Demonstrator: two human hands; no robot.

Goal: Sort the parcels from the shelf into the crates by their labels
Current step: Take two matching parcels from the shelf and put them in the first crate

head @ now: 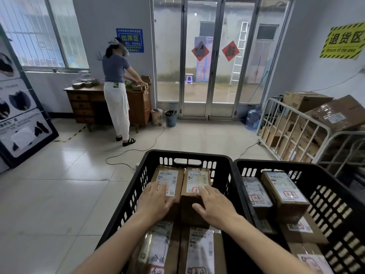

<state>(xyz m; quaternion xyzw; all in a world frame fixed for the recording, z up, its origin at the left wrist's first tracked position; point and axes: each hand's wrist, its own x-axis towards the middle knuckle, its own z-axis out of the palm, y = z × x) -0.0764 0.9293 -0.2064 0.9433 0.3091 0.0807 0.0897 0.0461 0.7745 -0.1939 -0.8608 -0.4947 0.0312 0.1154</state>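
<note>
Two black plastic crates stand side by side in front of me: the left crate [189,157] and the right crate [327,180]. Both hold several brown cardboard parcels with white labels and red marks. My left hand [156,200] lies flat with spread fingers on the far-left parcel [167,175] in the left crate. My right hand [214,206] rests palm down on the parcel beside it [194,180], thumb over its near edge. Neither hand grips a parcel. Two more parcels [199,252] lie nearer me under my forearms. No shelf is in view.
A person [117,86] stands at a wooden desk [87,105] at the back left. A wire cage trolley [292,131] full of cartons stands at the right. A cable [126,155] trails over the tiled floor. Glass doors, a bin [171,118] and a water bottle [253,118] lie beyond.
</note>
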